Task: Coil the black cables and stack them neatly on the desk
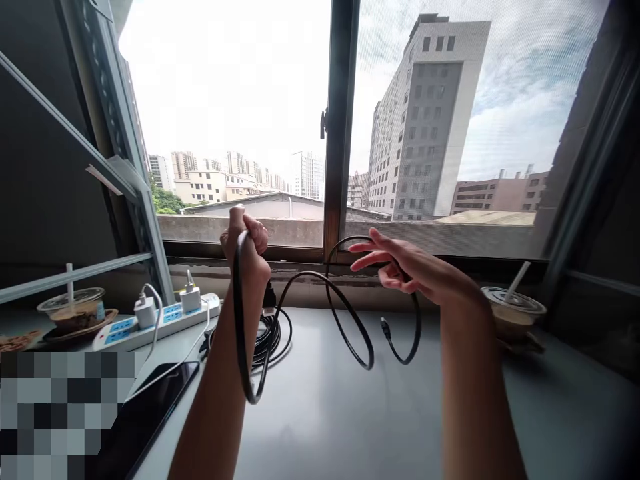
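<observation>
A long black cable [357, 353] hangs in loose loops between my two hands above the desk. My left hand [247, 243] is closed in a fist round the cable, and one loop drops in front of the forearm. On the other side, my right hand [400, 263] has its fingers stretched loosely, with the cable running through it, held up by the hand. The end below the right hand carries a small black plug [385, 328], hanging free. Behind my left forearm lies a coil of black cable [267, 340]; whether it joins the held cable is hidden.
A white power strip [157, 322] with two chargers stands at the left, near a dark phone [160, 413]. Lidded drinks with straws stand at left [73, 310] and right [513, 310]. A metal shelf frame [150, 220] rises at left; a window is behind the desk [320, 427].
</observation>
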The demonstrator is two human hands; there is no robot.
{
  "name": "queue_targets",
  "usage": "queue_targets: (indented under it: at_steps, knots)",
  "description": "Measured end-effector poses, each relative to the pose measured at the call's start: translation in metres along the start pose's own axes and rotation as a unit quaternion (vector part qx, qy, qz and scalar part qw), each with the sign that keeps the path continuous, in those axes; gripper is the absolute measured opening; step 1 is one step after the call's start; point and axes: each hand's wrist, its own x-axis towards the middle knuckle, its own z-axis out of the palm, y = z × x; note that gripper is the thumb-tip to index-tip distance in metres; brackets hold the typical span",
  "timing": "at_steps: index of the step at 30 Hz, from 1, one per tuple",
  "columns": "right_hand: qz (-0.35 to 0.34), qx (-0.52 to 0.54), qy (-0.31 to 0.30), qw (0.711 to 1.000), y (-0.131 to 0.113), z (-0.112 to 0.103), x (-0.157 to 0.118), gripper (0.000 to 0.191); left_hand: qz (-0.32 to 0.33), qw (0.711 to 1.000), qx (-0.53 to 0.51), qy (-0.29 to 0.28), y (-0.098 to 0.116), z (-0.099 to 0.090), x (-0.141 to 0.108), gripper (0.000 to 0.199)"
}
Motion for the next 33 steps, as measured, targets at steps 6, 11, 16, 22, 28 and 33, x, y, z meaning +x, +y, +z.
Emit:
queue_targets:
  at_steps: [6, 11, 16, 22, 28, 33]
  knots:
    - [-0.006, -0.043, -0.204, 0.978, -0.004, 0.042, 0.015, 0.059, 0.064, 0.996, 0.037, 0.046, -0.003, 0.005, -0.005, 0.044]
    - [-0.06, -0.039, -0.09, 0.993, -0.005, 0.036, 0.014, 0.051, 0.11, 0.988, 0.083, 0.066, 0.003, 0.0, -0.004, 0.045]
    - [-0.051, 0.05, 0.074, 0.995, -0.006, 0.012, 0.005, 0.06, 0.164, 0.953, 0.255, -0.024, 0.01, -0.003, -0.009, 0.048]
    - [-0.163, -0.073, 0.018, 0.984, -0.009, 0.04, 0.007, 0.056, 0.174, 0.919, 0.347, -0.072, -0.007, 0.02, -0.039, 0.044]
    - [-0.285, -0.087, 0.048, 0.953, -0.006, 0.037, 0.008, 0.049, 0.169, 0.936, 0.296, -0.086, -0.006, 0.02, -0.033, 0.04]
    - [-0.307, -0.094, 0.264, 0.909, -0.004, 0.005, 0.004, 0.036, 0.163, 0.886, 0.354, -0.25, 0.008, 0.0, -0.016, 0.05]
